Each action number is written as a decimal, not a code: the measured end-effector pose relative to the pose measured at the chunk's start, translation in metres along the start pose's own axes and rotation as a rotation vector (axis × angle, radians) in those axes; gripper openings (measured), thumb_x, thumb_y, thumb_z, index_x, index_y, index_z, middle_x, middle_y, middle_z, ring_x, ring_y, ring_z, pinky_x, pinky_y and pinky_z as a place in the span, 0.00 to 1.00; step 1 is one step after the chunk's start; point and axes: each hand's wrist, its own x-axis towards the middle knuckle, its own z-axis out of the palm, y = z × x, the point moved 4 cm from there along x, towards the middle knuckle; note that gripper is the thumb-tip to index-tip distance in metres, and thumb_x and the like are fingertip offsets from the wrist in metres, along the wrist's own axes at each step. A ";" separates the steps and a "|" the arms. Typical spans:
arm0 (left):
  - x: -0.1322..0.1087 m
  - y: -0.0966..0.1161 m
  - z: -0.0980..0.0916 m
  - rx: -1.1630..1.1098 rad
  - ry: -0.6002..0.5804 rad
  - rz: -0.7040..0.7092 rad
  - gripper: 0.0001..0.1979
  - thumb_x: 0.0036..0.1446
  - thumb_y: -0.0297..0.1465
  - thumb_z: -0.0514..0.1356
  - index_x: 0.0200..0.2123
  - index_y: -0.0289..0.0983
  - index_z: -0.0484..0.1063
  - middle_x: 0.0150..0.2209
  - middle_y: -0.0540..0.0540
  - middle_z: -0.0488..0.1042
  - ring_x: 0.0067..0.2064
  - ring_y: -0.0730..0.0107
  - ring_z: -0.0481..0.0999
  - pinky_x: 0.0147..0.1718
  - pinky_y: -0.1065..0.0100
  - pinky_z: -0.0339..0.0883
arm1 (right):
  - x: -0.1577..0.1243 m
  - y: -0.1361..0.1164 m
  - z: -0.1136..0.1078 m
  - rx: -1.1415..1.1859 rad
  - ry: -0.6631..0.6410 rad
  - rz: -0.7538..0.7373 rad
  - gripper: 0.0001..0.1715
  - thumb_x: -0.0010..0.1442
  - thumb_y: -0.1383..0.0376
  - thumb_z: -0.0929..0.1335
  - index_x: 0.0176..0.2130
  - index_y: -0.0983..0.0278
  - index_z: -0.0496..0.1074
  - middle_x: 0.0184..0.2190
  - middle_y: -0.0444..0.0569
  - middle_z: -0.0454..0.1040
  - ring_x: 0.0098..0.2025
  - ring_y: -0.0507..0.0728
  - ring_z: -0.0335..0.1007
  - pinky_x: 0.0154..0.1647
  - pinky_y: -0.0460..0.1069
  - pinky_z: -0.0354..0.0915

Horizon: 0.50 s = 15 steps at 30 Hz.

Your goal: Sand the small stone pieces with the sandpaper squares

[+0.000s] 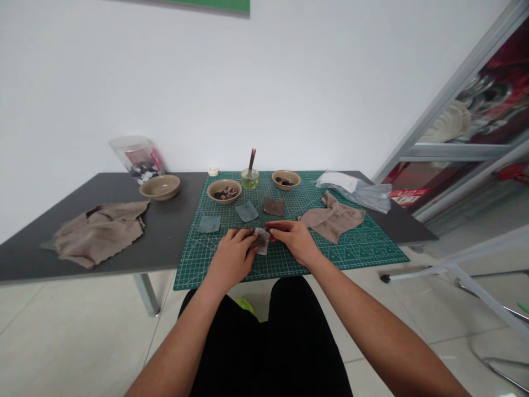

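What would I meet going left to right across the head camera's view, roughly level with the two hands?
Crumpled brown cloth → flat blue-grey square → left hand → small speckled grey square → right hand → second brown cloth.

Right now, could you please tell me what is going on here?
Over a green mat, someone's left hand holds a small grey square by its left side. The right hand is at the other side; whether it grips anything is unclear. Beyond lie two blue-grey squares and a brown square, with two bowls of small pieces behind.
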 end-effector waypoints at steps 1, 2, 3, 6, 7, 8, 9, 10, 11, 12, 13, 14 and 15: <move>0.000 0.000 0.000 0.000 0.003 -0.001 0.17 0.61 0.30 0.53 0.52 0.42 0.74 0.53 0.42 0.73 0.51 0.53 0.66 0.50 0.49 0.65 | 0.000 0.000 0.000 0.005 -0.007 0.002 0.16 0.45 0.61 0.73 0.37 0.63 0.80 0.32 0.48 0.80 0.29 0.52 0.72 0.35 0.50 0.69; 0.000 0.000 0.000 0.000 0.006 -0.001 0.17 0.61 0.30 0.53 0.52 0.42 0.74 0.53 0.42 0.73 0.51 0.53 0.66 0.50 0.49 0.65 | 0.000 0.000 0.000 0.009 -0.013 0.003 0.16 0.45 0.62 0.73 0.37 0.63 0.81 0.33 0.48 0.80 0.30 0.52 0.72 0.35 0.50 0.69; 0.000 0.000 0.000 -0.002 0.008 -0.001 0.17 0.61 0.31 0.53 0.52 0.42 0.74 0.53 0.42 0.73 0.51 0.53 0.66 0.50 0.49 0.65 | 0.000 0.000 0.000 0.010 -0.017 0.005 0.16 0.45 0.63 0.73 0.37 0.63 0.81 0.33 0.48 0.81 0.30 0.52 0.72 0.35 0.50 0.69; 0.000 0.000 0.000 -0.009 0.007 -0.001 0.17 0.62 0.31 0.53 0.52 0.42 0.74 0.53 0.42 0.73 0.51 0.53 0.67 0.50 0.49 0.65 | 0.000 0.002 -0.001 0.001 -0.019 0.009 0.16 0.46 0.64 0.72 0.38 0.63 0.80 0.34 0.48 0.81 0.30 0.52 0.72 0.36 0.49 0.69; 0.000 0.001 0.000 -0.009 0.005 -0.002 0.17 0.62 0.31 0.53 0.52 0.41 0.74 0.53 0.42 0.73 0.51 0.53 0.67 0.50 0.49 0.65 | 0.000 0.003 -0.001 -0.004 -0.022 0.009 0.16 0.47 0.65 0.72 0.38 0.63 0.80 0.34 0.48 0.80 0.30 0.52 0.73 0.36 0.49 0.68; 0.000 0.001 0.000 -0.007 0.004 -0.003 0.17 0.62 0.31 0.53 0.51 0.41 0.74 0.53 0.42 0.73 0.51 0.53 0.66 0.51 0.49 0.65 | 0.000 0.003 -0.002 -0.007 -0.026 0.008 0.16 0.47 0.65 0.71 0.38 0.63 0.80 0.34 0.48 0.81 0.30 0.52 0.73 0.36 0.49 0.68; 0.000 0.001 0.000 -0.006 0.004 -0.006 0.17 0.62 0.31 0.53 0.51 0.41 0.74 0.53 0.43 0.73 0.51 0.53 0.66 0.51 0.50 0.65 | 0.000 0.004 -0.002 -0.010 -0.031 0.006 0.16 0.47 0.65 0.71 0.39 0.63 0.80 0.34 0.48 0.81 0.30 0.52 0.73 0.36 0.49 0.68; 0.000 0.001 0.000 -0.006 0.005 -0.009 0.17 0.62 0.31 0.54 0.51 0.41 0.74 0.53 0.43 0.73 0.51 0.53 0.66 0.51 0.50 0.65 | 0.000 0.005 -0.002 -0.012 -0.035 0.005 0.16 0.47 0.65 0.71 0.39 0.63 0.80 0.34 0.48 0.81 0.30 0.52 0.73 0.36 0.49 0.68; 0.000 0.001 0.000 -0.007 0.008 -0.011 0.17 0.62 0.31 0.54 0.52 0.41 0.74 0.53 0.43 0.73 0.51 0.53 0.66 0.50 0.50 0.65 | 0.000 0.005 -0.003 -0.015 -0.038 0.004 0.17 0.48 0.66 0.71 0.40 0.63 0.80 0.34 0.48 0.81 0.30 0.52 0.73 0.36 0.49 0.68; 0.000 0.001 0.000 -0.009 0.011 -0.011 0.17 0.61 0.31 0.54 0.52 0.41 0.74 0.53 0.42 0.73 0.52 0.53 0.66 0.50 0.50 0.65 | 0.000 0.006 -0.003 -0.021 -0.039 0.002 0.17 0.48 0.66 0.70 0.40 0.63 0.80 0.34 0.48 0.81 0.30 0.52 0.73 0.37 0.50 0.68; 0.000 0.001 0.000 -0.010 0.014 -0.009 0.17 0.61 0.31 0.54 0.52 0.41 0.74 0.53 0.42 0.73 0.52 0.53 0.66 0.50 0.50 0.65 | 0.000 0.006 -0.003 -0.027 -0.039 0.001 0.17 0.48 0.66 0.70 0.40 0.63 0.80 0.34 0.48 0.81 0.30 0.52 0.73 0.37 0.50 0.69; -0.001 0.001 0.000 -0.008 0.016 -0.007 0.17 0.61 0.31 0.54 0.52 0.41 0.74 0.53 0.42 0.73 0.52 0.53 0.66 0.50 0.50 0.65 | 0.000 0.006 -0.003 -0.031 -0.041 0.000 0.17 0.48 0.66 0.70 0.40 0.64 0.80 0.35 0.48 0.81 0.30 0.52 0.73 0.37 0.50 0.69; -0.001 0.001 0.000 -0.002 0.017 -0.005 0.17 0.62 0.31 0.53 0.52 0.41 0.74 0.53 0.42 0.73 0.52 0.53 0.66 0.50 0.50 0.65 | 0.000 0.006 -0.003 -0.033 -0.046 -0.001 0.18 0.48 0.66 0.70 0.41 0.64 0.80 0.35 0.48 0.81 0.30 0.52 0.73 0.37 0.50 0.69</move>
